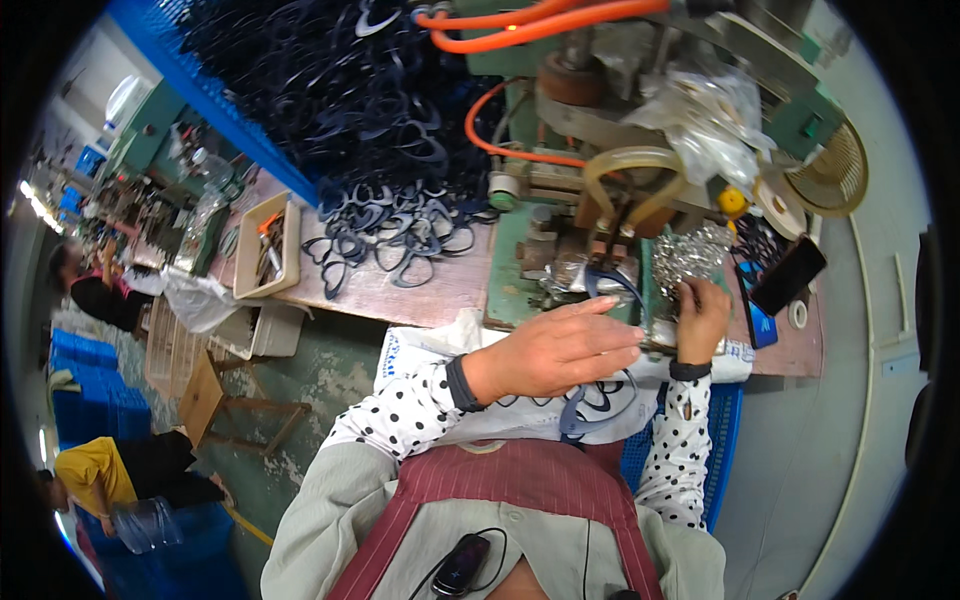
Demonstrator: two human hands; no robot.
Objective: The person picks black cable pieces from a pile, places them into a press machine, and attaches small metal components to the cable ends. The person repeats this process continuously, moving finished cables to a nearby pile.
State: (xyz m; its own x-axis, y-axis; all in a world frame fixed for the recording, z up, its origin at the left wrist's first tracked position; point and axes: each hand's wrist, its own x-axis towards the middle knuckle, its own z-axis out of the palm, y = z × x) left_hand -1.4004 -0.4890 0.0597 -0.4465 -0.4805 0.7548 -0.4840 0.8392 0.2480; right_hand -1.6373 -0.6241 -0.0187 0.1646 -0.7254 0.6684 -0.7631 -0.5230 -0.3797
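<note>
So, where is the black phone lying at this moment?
In the head view the black phone lies at the right end of the wooden table, right of the green machine and above the right hand.

Phone screen: I see a dark phone (789,276), flat and black, lying tilted on the bench up and to the right of my right hand (700,318).
Blue packet: a blue flat packet (757,318) just right of that hand.
White bag: a white printed bag (420,350) under my left hand (556,352).
</note>
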